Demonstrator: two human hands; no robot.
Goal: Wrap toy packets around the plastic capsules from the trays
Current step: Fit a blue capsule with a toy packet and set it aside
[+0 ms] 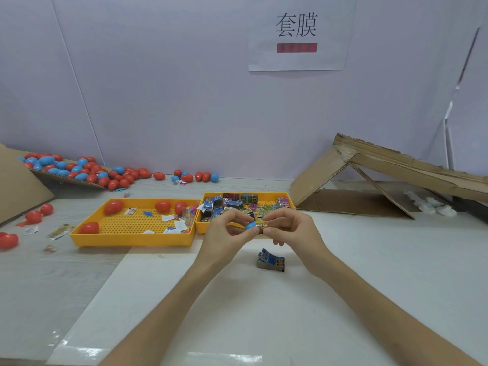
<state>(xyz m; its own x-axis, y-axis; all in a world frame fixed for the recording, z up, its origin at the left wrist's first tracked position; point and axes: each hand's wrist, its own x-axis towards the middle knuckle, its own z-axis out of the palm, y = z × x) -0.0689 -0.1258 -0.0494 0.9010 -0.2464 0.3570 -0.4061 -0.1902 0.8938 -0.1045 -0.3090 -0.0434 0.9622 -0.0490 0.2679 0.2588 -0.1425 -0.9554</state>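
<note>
My left hand [227, 228] grips a blue capsule [249, 226] above the table in front of the trays. My right hand [289, 225] pinches a printed toy packet [261, 226] that sits over the capsule's right end. Both hands meet at the capsule. A second packet [270, 261] lies on the white sheet just below the hands. The left yellow tray [132, 240] holds red capsules [113, 206] and paper scraps. The right yellow tray [287, 198] is full of printed packets [232, 203], partly hidden by my hands.
A heap of red and blue capsules [87, 170] lies at the back left on a cardboard flap. Loose red capsules [9, 240] sit at the left edge. A collapsed cardboard box [369, 180] stands at the right, and a paper sign [297, 33] hangs on the wall.
</note>
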